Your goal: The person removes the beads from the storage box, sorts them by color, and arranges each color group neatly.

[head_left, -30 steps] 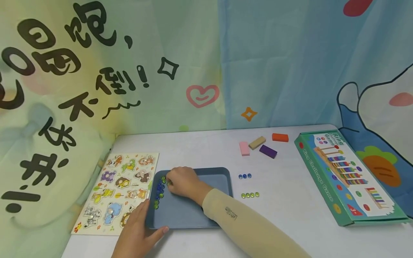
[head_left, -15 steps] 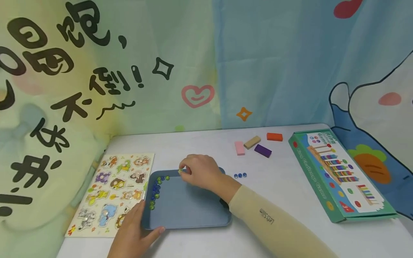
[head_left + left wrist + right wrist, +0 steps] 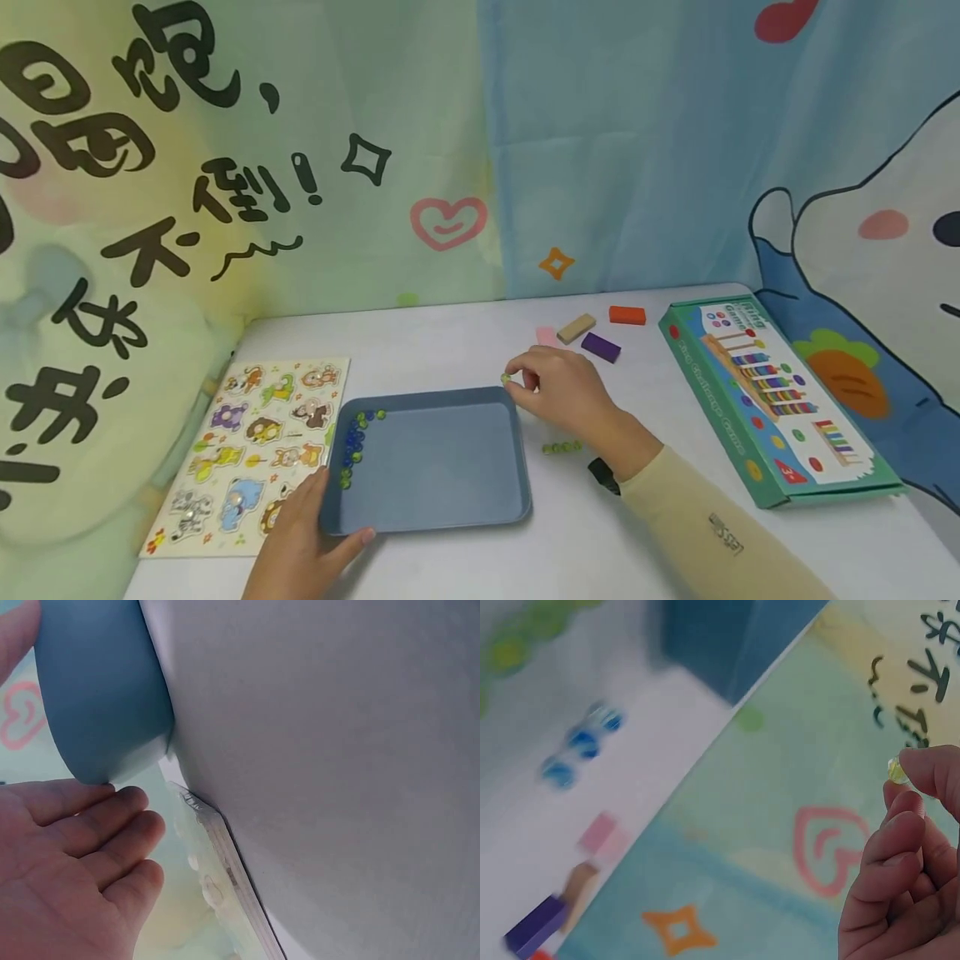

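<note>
While my left hand (image 3: pixel 303 537) touches the tray (image 3: pixel 442 475) at 8 o'clock, fingers straight, my right hand (image 3: pixel 566 387) pinches a yellow-green marble (image 3: pixel 506 379) by its 2-o'clock corner. Tray floor stretches from the marble row (image 3: pixel 357 456) to the 3-o'clock edge; tray's long axis 9–3.

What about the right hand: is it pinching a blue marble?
No, the right wrist view shows the right hand pinching a yellow-green marble.
</note>
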Demonstrator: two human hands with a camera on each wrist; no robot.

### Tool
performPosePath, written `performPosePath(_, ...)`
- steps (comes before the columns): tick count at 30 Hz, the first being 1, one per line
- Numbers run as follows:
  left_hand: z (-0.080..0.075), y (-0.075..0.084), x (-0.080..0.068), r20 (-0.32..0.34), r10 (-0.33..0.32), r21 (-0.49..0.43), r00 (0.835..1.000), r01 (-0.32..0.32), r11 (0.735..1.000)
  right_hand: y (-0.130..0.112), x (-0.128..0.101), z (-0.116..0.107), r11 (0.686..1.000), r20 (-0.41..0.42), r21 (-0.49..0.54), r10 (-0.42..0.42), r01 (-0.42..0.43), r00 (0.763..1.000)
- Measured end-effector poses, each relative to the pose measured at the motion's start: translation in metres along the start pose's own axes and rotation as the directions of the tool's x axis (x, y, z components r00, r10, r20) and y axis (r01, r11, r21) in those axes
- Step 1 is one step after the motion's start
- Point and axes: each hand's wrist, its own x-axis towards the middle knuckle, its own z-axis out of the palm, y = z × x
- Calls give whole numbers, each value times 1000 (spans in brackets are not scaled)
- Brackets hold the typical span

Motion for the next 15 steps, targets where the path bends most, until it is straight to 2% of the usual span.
performPosePath(6, -1, -2, 0, 8, 2, 6, 1000, -3, 1000, 27, -23, -4, 995, 35, -25, 99, -98, 994)
performPosePath(11, -1, -2, -1, 13, 1, 7, 1000, -1, 1000, 44, -47, -2, 979, 96, -61, 200, -195, 975)
performPosePath(15, -1, -1, 0, 19, 0, 9, 1000, 0, 1000, 55, -63, -1, 968, 129, -80, 246, -237, 961)
